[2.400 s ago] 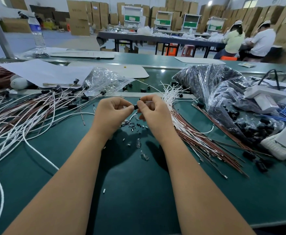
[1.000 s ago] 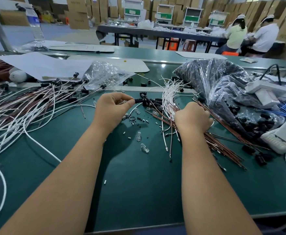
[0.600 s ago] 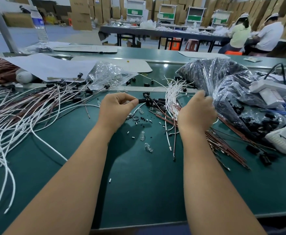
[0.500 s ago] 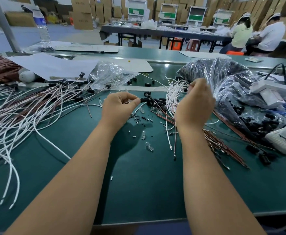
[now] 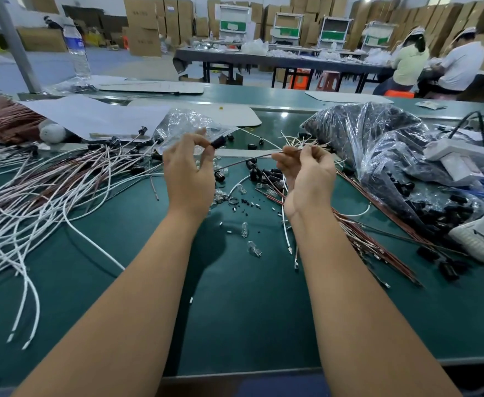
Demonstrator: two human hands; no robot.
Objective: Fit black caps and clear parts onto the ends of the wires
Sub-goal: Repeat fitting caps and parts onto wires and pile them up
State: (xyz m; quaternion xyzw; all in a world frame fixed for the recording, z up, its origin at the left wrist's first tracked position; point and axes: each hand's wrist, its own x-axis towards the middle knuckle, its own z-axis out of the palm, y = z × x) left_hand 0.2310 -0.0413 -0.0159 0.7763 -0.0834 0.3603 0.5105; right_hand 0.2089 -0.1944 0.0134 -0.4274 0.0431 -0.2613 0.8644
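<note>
Head view: the left hand (image 5: 187, 170) is raised above the green surface (image 5: 235, 310), thumb and forefinger pinching a black cap (image 5: 218, 142) with its open end turned toward the other hand. The right hand (image 5: 306, 170) is level with it, fingers curled around a small bunch of wires (image 5: 301, 144); one thin wire (image 5: 249, 159) slants from that grip down and left, passing under the cap. Cap and bunch are apart, not yet mated.

Judged from this, the step is feeding a wire end into the cap. To do it well, single out one end from the bunch, hold it close to its tip so it stays stiff, and line it up with the cap's bore before pushing (whether that bore sits square to the wire is too small to tell).

Below the cap, loose caps (image 5: 266, 174) lie on the surface, with clear parts (image 5: 245, 229) nearer the person. Left of the cap sprawl white wires (image 5: 34, 202); right of it sits a plastic bag (image 5: 378, 144) of dark parts
</note>
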